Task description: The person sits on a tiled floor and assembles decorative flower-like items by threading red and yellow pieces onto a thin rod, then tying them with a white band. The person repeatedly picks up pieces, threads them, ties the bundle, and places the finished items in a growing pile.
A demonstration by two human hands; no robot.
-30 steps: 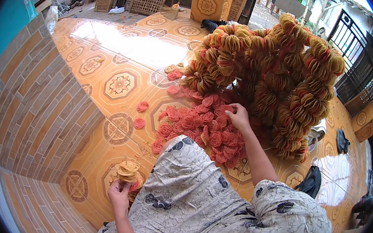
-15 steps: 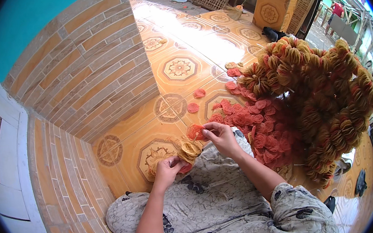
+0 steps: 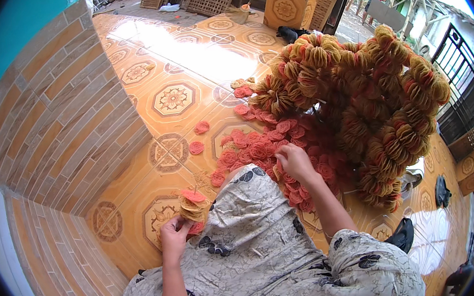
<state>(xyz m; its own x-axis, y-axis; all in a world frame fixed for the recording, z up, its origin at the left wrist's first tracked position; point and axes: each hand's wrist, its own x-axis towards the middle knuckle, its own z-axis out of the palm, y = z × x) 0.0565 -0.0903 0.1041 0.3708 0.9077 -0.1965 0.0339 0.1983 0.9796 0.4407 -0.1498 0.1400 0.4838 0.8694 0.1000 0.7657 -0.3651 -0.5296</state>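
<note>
Right hand [image 3: 294, 162] back at pink discs [image 3: 257, 149], curled, contents unclear; left hand [image 3: 174, 235] pinched on disc stack [image 3: 194, 209], open tiles [image 3: 130, 198] to wall [image 3: 68, 113].

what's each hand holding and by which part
Left hand: a stack of tan and coral discs, gripped low on its side. Right hand: by the coral pile, can't tell.

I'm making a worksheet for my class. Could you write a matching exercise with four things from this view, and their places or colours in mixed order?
Column one:
1. left hand
2. right hand
3. broom
4. upper wall at left

Column two:
A. near the tiled pillar
B. teal
C. at the stack of yellow and pink discs
D. at the pile of pink discs

Pairs: 1-C, 2-D, 3-A, 4-B
</note>
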